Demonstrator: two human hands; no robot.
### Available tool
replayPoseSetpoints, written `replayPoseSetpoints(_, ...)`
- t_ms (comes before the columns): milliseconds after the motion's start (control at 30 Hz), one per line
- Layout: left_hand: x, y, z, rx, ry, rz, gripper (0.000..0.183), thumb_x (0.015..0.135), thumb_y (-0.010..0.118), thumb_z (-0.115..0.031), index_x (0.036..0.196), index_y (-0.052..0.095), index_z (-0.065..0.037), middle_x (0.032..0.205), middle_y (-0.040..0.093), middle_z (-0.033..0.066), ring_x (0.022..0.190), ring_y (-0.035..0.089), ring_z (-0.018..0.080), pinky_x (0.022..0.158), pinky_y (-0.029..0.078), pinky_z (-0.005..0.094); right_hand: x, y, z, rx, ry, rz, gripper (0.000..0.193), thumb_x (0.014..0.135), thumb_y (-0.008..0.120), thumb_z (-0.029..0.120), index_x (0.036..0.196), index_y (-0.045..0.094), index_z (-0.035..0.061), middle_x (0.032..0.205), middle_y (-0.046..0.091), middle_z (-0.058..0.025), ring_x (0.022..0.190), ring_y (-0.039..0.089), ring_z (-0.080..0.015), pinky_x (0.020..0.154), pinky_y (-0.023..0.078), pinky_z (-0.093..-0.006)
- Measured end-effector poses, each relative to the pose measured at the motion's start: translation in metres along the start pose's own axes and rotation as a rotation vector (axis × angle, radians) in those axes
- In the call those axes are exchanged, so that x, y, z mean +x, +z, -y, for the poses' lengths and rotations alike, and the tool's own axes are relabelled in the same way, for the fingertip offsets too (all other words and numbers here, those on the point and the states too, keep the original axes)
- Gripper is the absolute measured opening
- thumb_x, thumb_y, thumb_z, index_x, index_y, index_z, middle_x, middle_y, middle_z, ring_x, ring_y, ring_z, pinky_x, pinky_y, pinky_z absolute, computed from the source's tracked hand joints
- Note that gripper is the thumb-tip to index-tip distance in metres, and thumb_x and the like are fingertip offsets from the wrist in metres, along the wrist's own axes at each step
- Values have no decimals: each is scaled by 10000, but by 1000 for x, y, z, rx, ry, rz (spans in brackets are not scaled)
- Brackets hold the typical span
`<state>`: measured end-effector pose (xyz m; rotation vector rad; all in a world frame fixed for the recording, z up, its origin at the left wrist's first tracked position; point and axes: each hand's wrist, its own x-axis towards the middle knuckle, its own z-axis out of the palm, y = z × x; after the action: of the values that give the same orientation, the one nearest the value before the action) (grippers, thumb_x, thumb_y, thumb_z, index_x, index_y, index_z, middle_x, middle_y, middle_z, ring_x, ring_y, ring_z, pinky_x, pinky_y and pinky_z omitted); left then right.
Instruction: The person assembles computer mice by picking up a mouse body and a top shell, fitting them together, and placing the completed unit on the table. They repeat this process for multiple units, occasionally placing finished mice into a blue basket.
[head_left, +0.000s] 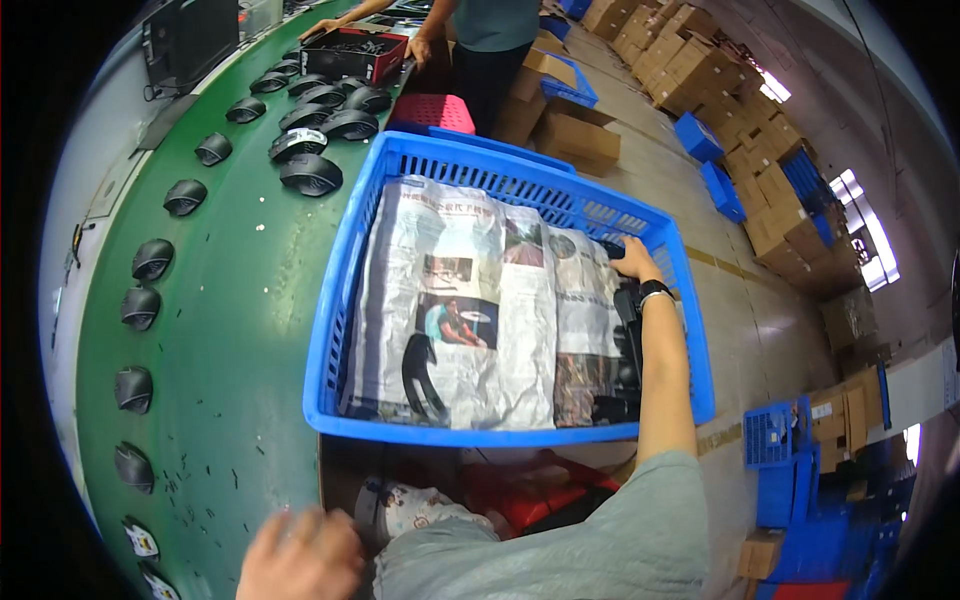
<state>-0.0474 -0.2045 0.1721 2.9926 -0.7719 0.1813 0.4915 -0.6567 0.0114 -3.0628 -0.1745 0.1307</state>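
Observation:
A blue plastic crate [312, 385] lies in front of me, its bottom covered with crumpled newspaper [520, 330]. In the crate's far right corner, my right hand [637, 262] has its fingers closed on a black plastic part [610, 248]. More black plastic pieces [628, 345] lie along the right side, partly hidden by my forearm. One curved black plastic piece [423, 380] rests on the newspaper near the front. My left hand [302, 557] is over the near edge of the green table, outside the crate. Motion blurs its fingers, and nothing shows in it.
On the green table [250, 330] stand a row of black mouse shells [152, 258] and a cluster of them [310, 175]. Beyond, a co-worker's hands touch a black-and-red box [385, 62] of dark parts. A pink stool [440, 113] and cardboard boxes [575, 140] stand behind the crate.

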Motion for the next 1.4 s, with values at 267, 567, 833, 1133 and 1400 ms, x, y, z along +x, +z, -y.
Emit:
replayPoseSetpoints(267, -46, 124, 24, -312, -518, -118, 468, 686, 661, -370, 1004, 574, -37, 1231, 432, 234, 1165, 392, 465, 908, 337, 584, 19, 29, 4, -160, -25, 26, 613, 695, 585, 58, 1284, 434, 135, 1304, 416, -175, 1198, 405, -357, 959, 360, -543)
replayPoseSetpoints(567, -43, 127, 28, -278, -540, -189, 447, 686, 637, -379, 957, 583, -28, 1192, 477, 215, 1145, 430, 446, 905, 341, 567, 21, 28, -5, -269, -97, -231, 288, 855, 415, 71, 1096, 574, 78, 1003, 597, -202, 901, 598, -364, 763, 493, -438)
replayPoseSetpoints(833, -46, 128, 27, -298, -559, -216, 445, 662, 640, -345, 945, 581, -6, 1223, 443, 242, 1177, 383, 464, 942, 292, 586, -17, -32, -1, -228, -66, -486, 280, 805, 447, -6, 1062, 543, 49, 928, 600, -187, 856, 598, -365, 703, 493, -443)
replayPoseSetpoints(1133, -44, 124, 27, -280, -539, -242, 441, 673, 649, -357, 924, 591, 2, 1211, 451, 243, 1180, 383, 459, 945, 291, 579, -69, -16, 2, -530, 64, 73, 766, 554, 778, 294, 1236, 463, 138, 1268, 434, -190, 1215, 358, -395, 919, 401, -509)
replayPoseSetpoints(1400, -41, 120, 25, -280, -562, -250, 415, 657, 661, -322, 911, 593, -2, 1208, 449, 237, 1180, 379, 455, 942, 298, 577, -47, -44, 7, -534, -12, 320, 1390, 270, 902, 358, 1424, 133, 254, 1470, 159, -119, 1356, 112, -347, 1025, 220, -584)
